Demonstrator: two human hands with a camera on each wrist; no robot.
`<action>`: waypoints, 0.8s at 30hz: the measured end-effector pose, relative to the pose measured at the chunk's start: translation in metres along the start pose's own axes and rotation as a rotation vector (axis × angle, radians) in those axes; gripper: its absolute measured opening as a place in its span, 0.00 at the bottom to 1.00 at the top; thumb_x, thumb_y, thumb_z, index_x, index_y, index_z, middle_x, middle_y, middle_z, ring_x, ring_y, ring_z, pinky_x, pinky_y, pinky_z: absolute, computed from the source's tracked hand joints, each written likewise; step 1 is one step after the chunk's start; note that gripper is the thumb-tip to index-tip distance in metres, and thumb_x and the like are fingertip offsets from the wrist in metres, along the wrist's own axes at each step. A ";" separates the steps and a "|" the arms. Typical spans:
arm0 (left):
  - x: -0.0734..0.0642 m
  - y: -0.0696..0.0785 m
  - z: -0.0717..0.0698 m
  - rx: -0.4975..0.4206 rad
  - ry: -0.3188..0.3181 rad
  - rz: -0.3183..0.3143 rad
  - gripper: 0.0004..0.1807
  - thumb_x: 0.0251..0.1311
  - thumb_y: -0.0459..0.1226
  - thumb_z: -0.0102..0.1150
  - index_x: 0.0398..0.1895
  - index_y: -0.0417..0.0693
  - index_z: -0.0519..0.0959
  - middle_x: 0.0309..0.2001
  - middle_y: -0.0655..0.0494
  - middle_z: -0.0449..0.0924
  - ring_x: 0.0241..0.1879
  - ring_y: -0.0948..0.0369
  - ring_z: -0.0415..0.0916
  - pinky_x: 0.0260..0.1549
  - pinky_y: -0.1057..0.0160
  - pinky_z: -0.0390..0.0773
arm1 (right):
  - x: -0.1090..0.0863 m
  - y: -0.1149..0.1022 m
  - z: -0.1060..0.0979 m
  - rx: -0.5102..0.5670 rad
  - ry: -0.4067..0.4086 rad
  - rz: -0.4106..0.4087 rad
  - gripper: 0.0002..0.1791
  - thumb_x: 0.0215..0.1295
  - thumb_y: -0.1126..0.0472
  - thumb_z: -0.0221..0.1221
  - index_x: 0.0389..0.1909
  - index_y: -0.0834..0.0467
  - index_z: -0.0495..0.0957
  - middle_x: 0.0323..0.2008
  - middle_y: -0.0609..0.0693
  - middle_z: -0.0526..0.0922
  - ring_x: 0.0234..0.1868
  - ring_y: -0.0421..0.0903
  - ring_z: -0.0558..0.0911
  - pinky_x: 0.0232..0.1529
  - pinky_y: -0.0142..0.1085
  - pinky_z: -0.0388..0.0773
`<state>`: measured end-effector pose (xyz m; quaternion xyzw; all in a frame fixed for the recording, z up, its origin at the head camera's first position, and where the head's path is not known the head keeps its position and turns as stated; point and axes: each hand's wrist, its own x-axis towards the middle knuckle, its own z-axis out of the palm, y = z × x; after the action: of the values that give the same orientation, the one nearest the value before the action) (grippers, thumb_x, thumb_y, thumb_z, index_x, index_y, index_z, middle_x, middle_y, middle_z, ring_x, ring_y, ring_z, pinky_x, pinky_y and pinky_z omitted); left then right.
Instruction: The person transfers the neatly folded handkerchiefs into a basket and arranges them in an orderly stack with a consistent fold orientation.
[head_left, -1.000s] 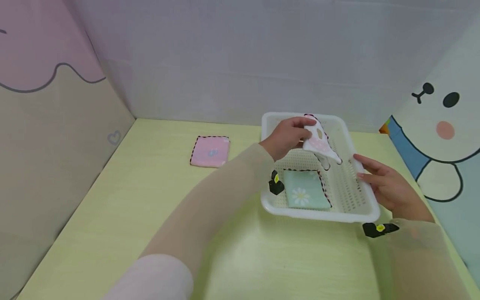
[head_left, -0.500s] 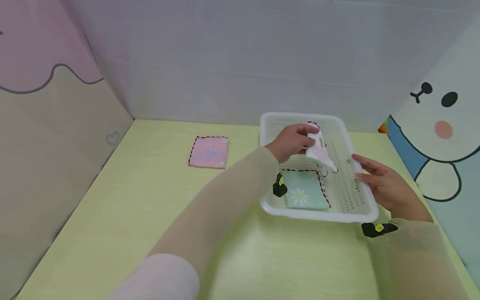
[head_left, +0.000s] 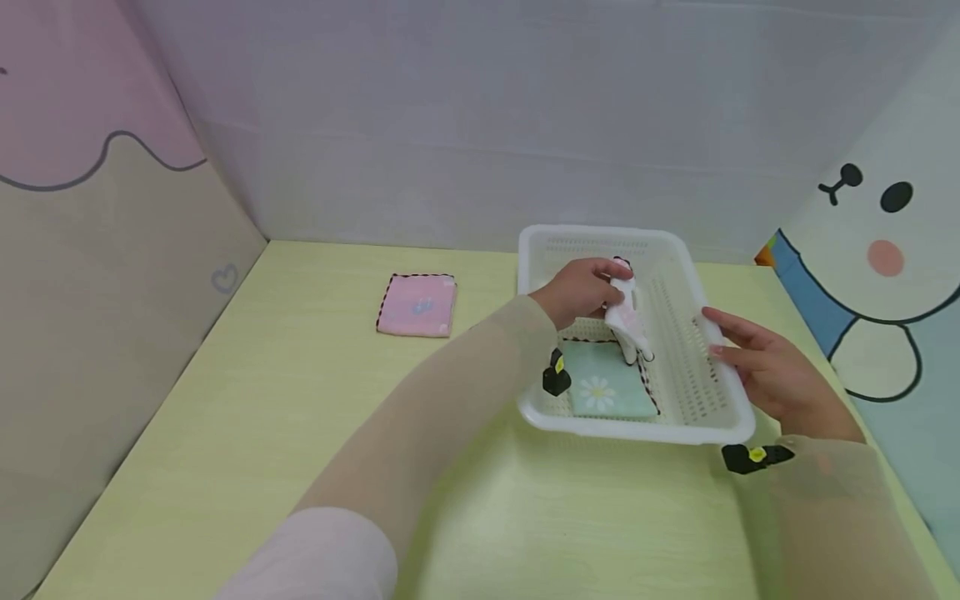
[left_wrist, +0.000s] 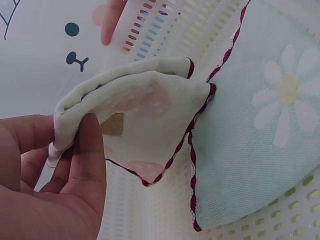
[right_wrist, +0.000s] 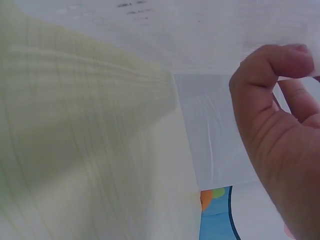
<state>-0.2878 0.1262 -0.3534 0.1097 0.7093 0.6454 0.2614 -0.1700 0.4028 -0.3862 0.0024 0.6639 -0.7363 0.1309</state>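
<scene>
My left hand [head_left: 581, 292] pinches a folded white handkerchief [left_wrist: 145, 100] with pink and brown prints and a dark red stitched edge. Its lower corner hangs over a mint green handkerchief [head_left: 611, 379], which lies folded in the white plastic basket [head_left: 637, 429] with its daisy print facing up. At the basket's right side, my right hand [head_left: 780, 375] holds the rim between fingers and thumb. In the right wrist view the bent thumb [right_wrist: 295, 61] meets the basket wall.
A folded pink handkerchief [head_left: 417, 306] lies on the pale yellow-green table [head_left: 315, 333], left of the basket. A grey-white wall sheet [head_left: 465, 125] stands close behind the basket. Printed side panels [head_left: 892, 333] border the table.
My left hand has lowered the white handkerchief into the basket, shifting it nearer the green one. The right hand stays on the rim.
</scene>
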 end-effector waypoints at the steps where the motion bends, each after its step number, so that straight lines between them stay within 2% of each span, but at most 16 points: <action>1: 0.000 -0.001 0.000 0.010 0.005 -0.001 0.16 0.67 0.26 0.63 0.55 0.47 0.84 0.45 0.57 0.79 0.38 0.60 0.81 0.37 0.63 0.84 | 0.000 0.000 0.000 0.009 -0.006 -0.002 0.34 0.77 0.71 0.54 0.80 0.48 0.61 0.63 0.41 0.75 0.51 0.44 0.84 0.45 0.42 0.86; 7: -0.005 -0.001 -0.006 0.053 0.043 0.010 0.16 0.68 0.26 0.61 0.56 0.43 0.84 0.47 0.53 0.79 0.37 0.60 0.80 0.37 0.62 0.85 | 0.000 -0.001 0.001 0.030 -0.014 -0.003 0.34 0.77 0.72 0.53 0.80 0.47 0.62 0.62 0.40 0.76 0.51 0.44 0.84 0.45 0.41 0.86; 11: -0.009 0.003 -0.011 0.042 0.075 0.019 0.18 0.67 0.24 0.58 0.58 0.42 0.83 0.50 0.54 0.81 0.34 0.60 0.79 0.37 0.62 0.85 | 0.000 -0.002 0.001 0.020 0.007 0.019 0.35 0.77 0.71 0.54 0.80 0.47 0.61 0.62 0.40 0.75 0.51 0.43 0.84 0.45 0.41 0.86; 17: -0.020 0.016 -0.015 0.024 0.067 0.047 0.19 0.67 0.22 0.55 0.59 0.39 0.81 0.42 0.47 0.82 0.28 0.57 0.74 0.35 0.59 0.85 | 0.000 -0.003 0.000 -0.007 0.039 0.051 0.36 0.76 0.68 0.57 0.81 0.46 0.60 0.62 0.39 0.73 0.50 0.41 0.83 0.45 0.41 0.86; 22: -0.032 0.023 -0.018 0.026 0.042 0.047 0.18 0.67 0.22 0.55 0.57 0.41 0.81 0.46 0.46 0.82 0.39 0.52 0.81 0.42 0.56 0.86 | 0.000 -0.002 -0.001 -0.025 0.046 0.053 0.37 0.77 0.68 0.57 0.81 0.46 0.58 0.62 0.39 0.73 0.50 0.40 0.83 0.44 0.40 0.86; 24: -0.036 0.024 -0.021 0.037 0.033 0.044 0.17 0.67 0.23 0.55 0.55 0.42 0.81 0.46 0.48 0.81 0.44 0.50 0.82 0.41 0.57 0.86 | 0.001 -0.002 -0.002 -0.027 0.046 0.055 0.37 0.76 0.68 0.57 0.81 0.46 0.59 0.62 0.38 0.73 0.50 0.40 0.83 0.44 0.41 0.86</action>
<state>-0.2729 0.0944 -0.3213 0.1198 0.7228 0.6394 0.2333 -0.1715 0.4051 -0.3851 0.0359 0.6762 -0.7232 0.1361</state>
